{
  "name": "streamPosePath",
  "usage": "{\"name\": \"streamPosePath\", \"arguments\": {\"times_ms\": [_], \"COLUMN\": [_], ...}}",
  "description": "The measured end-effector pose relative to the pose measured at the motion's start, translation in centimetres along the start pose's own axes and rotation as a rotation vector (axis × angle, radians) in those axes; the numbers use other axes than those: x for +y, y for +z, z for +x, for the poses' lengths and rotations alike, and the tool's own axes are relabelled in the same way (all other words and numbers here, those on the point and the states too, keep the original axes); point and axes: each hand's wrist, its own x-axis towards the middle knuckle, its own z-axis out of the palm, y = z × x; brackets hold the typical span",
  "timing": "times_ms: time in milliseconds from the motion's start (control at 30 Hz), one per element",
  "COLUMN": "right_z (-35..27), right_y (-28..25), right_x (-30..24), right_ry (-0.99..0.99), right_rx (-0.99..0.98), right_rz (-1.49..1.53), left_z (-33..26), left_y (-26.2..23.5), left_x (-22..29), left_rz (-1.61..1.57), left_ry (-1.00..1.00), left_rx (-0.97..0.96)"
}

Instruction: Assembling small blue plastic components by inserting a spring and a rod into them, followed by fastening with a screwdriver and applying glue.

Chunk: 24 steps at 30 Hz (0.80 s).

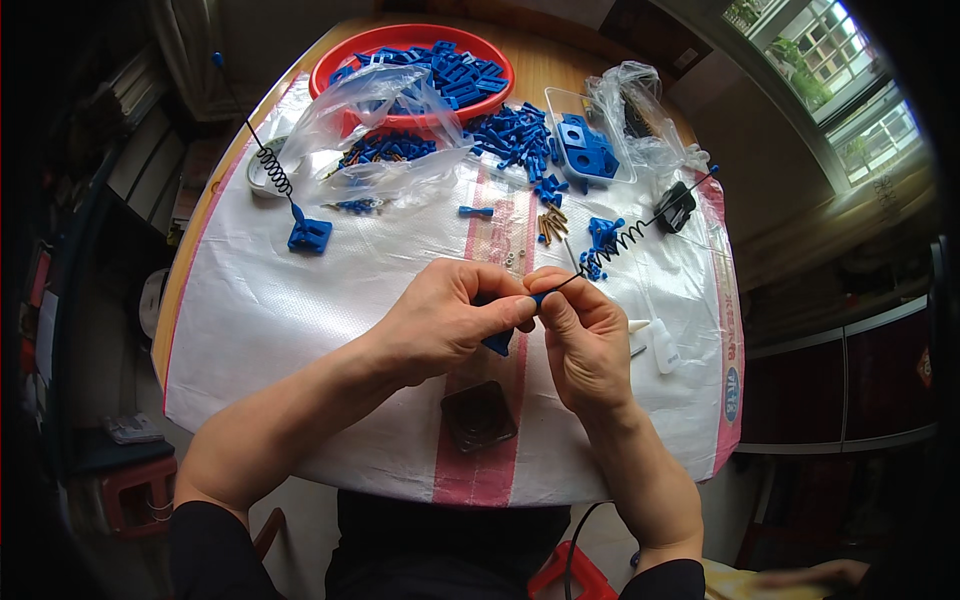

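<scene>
The left hand point(450, 320) pinches a small blue plastic block point(498, 342) above the middle of the glossy white woven sheet point(290, 330); the right hand point(580, 335) grips the thin black coiled wire point(620, 238) entering it; round wooden table point(200, 215), red bowl point(345, 55), window point(830, 80) upper right.

Red basin point(345, 58) of blue parts, clear bags point(375, 110), brass screws point(552, 224), dark square block point(479, 415).
</scene>
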Motion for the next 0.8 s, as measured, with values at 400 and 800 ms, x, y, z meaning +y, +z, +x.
{"name": "streamPosePath", "arguments": {"times_ms": [400, 800], "right_z": [-0.2, -0.1], "right_y": [0.9, 0.5], "right_x": [-0.1, -0.6], "right_ry": [0.08, 0.184], "right_rx": [0.086, 0.018], "right_rz": [0.143, 0.164], "left_z": [0.3, 0.3], "left_y": [0.5, -0.1], "left_x": [-0.4, -0.3], "left_rz": [-0.011, -0.309], "left_ry": [0.023, -0.148], "left_rx": [0.071, 0.044]}}
